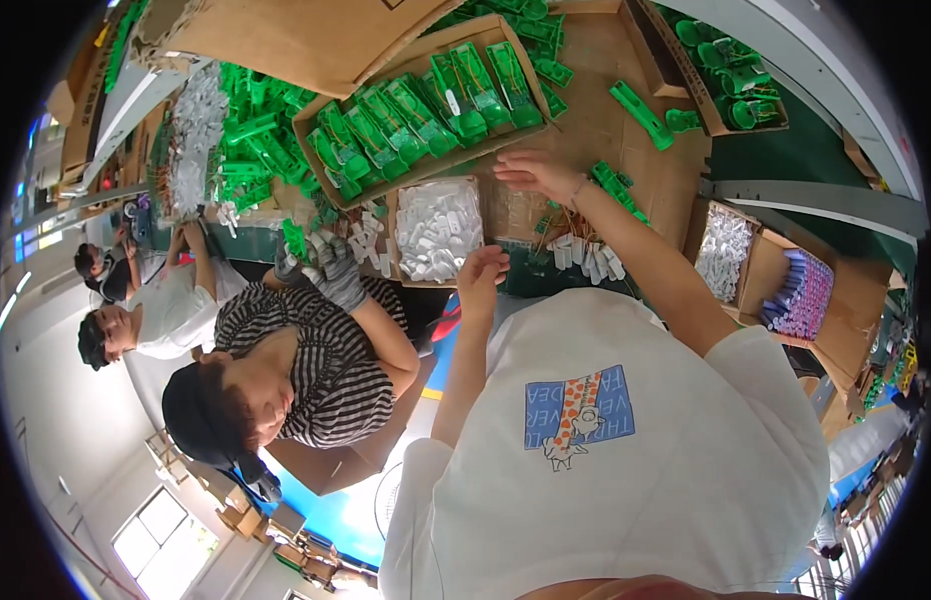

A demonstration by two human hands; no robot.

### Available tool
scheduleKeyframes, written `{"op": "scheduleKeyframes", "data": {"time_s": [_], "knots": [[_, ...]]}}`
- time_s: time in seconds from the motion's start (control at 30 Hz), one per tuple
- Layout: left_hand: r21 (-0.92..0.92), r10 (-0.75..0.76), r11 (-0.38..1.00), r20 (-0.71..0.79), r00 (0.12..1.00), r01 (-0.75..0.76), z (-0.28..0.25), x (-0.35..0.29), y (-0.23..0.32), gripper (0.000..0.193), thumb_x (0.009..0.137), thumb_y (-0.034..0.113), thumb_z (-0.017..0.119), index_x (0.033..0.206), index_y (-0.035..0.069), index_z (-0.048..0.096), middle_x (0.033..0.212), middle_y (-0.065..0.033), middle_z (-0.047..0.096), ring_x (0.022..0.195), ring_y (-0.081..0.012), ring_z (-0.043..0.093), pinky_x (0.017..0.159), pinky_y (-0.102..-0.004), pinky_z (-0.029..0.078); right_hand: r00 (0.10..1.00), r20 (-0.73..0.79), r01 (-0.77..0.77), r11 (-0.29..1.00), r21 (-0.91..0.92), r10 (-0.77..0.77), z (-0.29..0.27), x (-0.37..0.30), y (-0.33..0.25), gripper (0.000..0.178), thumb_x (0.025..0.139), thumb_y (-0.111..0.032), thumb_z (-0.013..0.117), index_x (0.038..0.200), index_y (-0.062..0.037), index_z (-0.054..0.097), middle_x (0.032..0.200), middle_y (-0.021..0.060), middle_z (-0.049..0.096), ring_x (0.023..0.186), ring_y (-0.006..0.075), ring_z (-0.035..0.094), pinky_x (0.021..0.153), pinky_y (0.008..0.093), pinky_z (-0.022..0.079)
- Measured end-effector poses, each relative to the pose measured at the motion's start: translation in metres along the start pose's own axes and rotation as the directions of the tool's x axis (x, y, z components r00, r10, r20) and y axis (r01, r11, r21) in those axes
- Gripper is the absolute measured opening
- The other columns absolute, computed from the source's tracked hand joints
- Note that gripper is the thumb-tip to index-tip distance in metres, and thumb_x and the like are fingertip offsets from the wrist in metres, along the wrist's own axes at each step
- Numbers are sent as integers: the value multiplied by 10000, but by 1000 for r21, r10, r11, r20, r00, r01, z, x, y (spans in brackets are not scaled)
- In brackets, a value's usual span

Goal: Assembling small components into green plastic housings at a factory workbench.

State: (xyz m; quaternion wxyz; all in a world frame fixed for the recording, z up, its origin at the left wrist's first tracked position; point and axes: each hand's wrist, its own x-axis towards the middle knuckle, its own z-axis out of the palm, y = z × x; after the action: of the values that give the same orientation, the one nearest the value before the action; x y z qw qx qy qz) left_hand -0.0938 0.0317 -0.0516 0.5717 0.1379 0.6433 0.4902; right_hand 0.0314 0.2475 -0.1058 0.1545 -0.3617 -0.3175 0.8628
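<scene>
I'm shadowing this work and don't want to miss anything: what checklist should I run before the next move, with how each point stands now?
1. Right hand free: ok; fingers extended, nothing visible in it.
2. Left hand free: cannot tell; its fingers are curled.
3. White parts within reach: ok; their box is well filled, beside the left hand.
4. Green housings in their carton: ok; set side by side.
5. Loose pieces tidied: not ok; wired white pieces lie outside any box.
6. Co-worker's gloved hands apart: ok; they are farther left.
</scene>
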Motion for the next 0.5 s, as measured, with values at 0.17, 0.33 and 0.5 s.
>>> {"op": "scheduleKeyframes", "data": {"time_s": [0.17, 0.33, 0.5], "knots": [[206, 114, 970, 87, 990, -130, 26, 33, 6, 280, 855, 6, 466, 1097, 18, 605, 984, -76, 663, 872, -149, 625, 744, -251, 481, 932, -356, -1, 979, -202, -72, -98, -98, 30, 244, 892, -191, 619, 1098, -61, 628, 1073, 90, 679, 969, 184, 660, 801, 278, 520], [244, 288, 913, 185, 940, -328, 72, 35, 8, 243, 866, 9, 475, 1068, 22, 609, 958, -63, 659, 852, -137, 617, 722, -236, 467, 524, -532, -141, 548, -824, -665, -179, -130, 50, 180, 793, -148, 661, 947, -56, 644, 866, 88, 692, 800, 191, 673, 688, 298, 534], [341, 167, 891, 366, 916, -299, 101, 3, -18, 224, 881, 22, 492, 1077, 8, 600, 947, -73, 662, 865, -146, 625, 744, -244, 476, 571, -447, -160, 441, -883, -688, -185, -116, 21, 193, 776, -172, 667, 931, -61, 633, 894, 140, 662, 858, 273, 660, 731, 379, 534]]}}
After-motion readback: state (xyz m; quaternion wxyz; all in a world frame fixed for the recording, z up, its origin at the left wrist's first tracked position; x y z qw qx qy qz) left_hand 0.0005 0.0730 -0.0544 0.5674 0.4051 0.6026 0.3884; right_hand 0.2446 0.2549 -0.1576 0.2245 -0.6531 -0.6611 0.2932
